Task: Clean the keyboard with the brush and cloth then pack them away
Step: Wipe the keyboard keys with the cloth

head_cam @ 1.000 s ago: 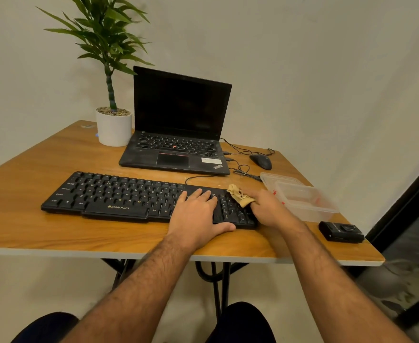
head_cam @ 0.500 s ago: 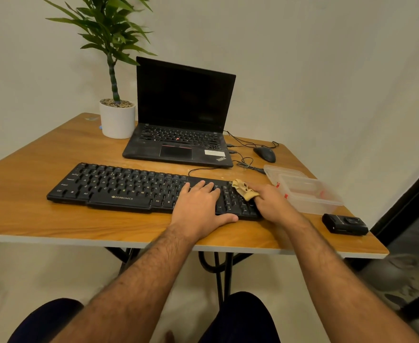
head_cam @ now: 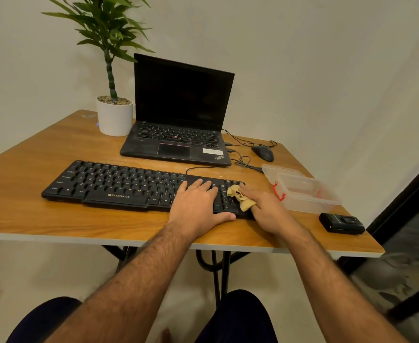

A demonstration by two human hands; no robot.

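1. The wooden table [head_cam: 30, 194] filled most of my view, with the person's two bare forearms reaching onto it from the near edge.
2. A black laptop [head_cam: 178, 115] stood open at the back of it, screen dark, and a potted plant [head_cam: 113, 105] sat just to its left.
3. The black keyboard [head_cam: 119, 185] lay across the middle of the table in front of the laptop, its cable running back from its far edge.
4. A clear plastic box [head_cam: 305, 194] with a red clip stood just right of the keyboard, open at the top, with its lid behind it.
5. The left hand [head_cam: 196, 206] lay flat on the right part of the keyboard, fingers straight and spread over the keys, thumb along the front edge, gripping nothing.
6. The right hand [head_cam: 265, 209] sat at the keyboard's right end, between the left hand and the box, its fingers curled around the cloth.
7. A black mouse [head_cam: 263, 153] sat at the back right, well apart from both hands.
8. A small black gadget [head_cam: 340, 222] rested near the right front corner, just beyond the box.
9. The tan cloth [head_cam: 240, 198] was bunched under the right fingers and pressed onto the rightmost keys, close beside the left hand.
10. I could not see a brush anywhere.
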